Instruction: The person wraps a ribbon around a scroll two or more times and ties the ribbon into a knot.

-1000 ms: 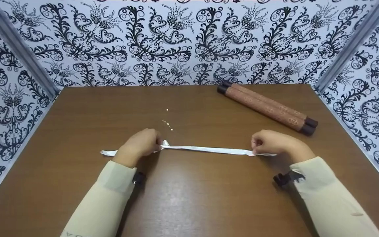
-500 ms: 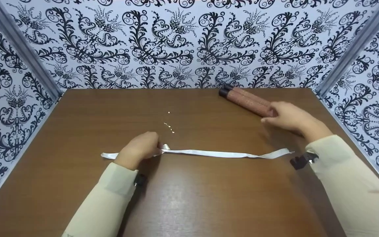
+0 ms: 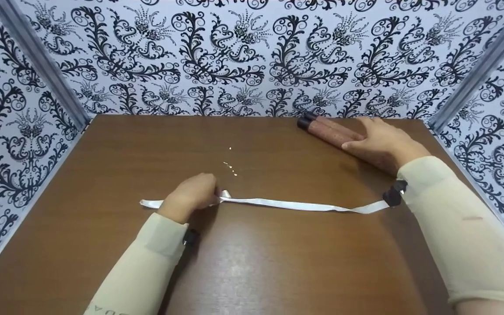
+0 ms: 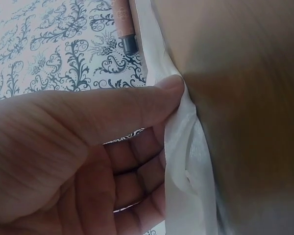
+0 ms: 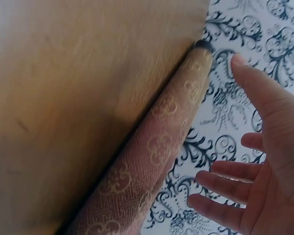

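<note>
A white satin ribbon stretches from left to right across the wooden table. My left hand pinches it near its left part. In the left wrist view, the thumb presses the folded ribbon against the fingers. Behind it lies a rolled scroll, reddish brown with a floral pattern and dark roller ends, set slantwise. Over its right half is my right hand, fingers spread. The right wrist view has this hand beside the scroll, apparently not gripping it.
Several small pale flecks lie on the table behind the ribbon. A patterned black-and-white wall closes off the back, with similar panels on both sides.
My right hand has let go of the ribbon's right end and moved back and right to the scroll, with its fingers now spread. The left hand stays on the ribbon.
</note>
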Motion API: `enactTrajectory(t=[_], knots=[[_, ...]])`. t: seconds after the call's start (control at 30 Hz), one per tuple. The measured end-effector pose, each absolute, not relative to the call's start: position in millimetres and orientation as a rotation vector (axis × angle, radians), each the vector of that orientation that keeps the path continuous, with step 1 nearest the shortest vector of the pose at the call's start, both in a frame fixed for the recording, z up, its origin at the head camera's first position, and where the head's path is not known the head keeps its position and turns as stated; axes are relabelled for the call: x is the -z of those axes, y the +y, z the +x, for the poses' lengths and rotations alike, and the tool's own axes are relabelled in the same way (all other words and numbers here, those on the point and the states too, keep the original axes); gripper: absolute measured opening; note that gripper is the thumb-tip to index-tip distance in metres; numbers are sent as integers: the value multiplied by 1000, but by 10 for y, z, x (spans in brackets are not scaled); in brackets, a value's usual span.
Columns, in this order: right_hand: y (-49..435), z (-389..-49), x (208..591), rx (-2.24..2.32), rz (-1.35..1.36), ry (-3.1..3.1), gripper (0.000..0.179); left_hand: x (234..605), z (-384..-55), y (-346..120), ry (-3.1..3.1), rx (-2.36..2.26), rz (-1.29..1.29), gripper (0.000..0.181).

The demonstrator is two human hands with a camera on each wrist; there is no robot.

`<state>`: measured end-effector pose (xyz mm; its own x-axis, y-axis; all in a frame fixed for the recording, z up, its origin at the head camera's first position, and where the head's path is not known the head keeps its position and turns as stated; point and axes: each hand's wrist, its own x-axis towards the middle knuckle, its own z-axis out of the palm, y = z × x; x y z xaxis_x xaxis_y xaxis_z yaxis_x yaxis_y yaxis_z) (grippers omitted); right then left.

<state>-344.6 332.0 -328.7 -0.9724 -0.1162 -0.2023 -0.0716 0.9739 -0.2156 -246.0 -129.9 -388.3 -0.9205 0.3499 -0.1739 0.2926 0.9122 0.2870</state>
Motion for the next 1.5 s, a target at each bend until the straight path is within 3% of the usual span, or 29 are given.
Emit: enactTrajectory(t=[0.5, 0.83, 1.1, 1.5], knots=[[3527, -3721, 3664, 307, -101, 2835, 126, 3843, -2476, -1177, 2849, -359, 481, 8], [3548, -3815, 3838, 286, -151, 2870, 119, 3856, -2470, -1174, 2881, -347, 490, 29], [3513, -3884, 3877, 293, -178, 2902, 106, 3858, -2453, -1217, 2885, -341, 493, 24], [3468, -3936, 3885, 241, -203, 2946, 105, 3885, -2446, -1284, 2872, -343, 481, 8]])
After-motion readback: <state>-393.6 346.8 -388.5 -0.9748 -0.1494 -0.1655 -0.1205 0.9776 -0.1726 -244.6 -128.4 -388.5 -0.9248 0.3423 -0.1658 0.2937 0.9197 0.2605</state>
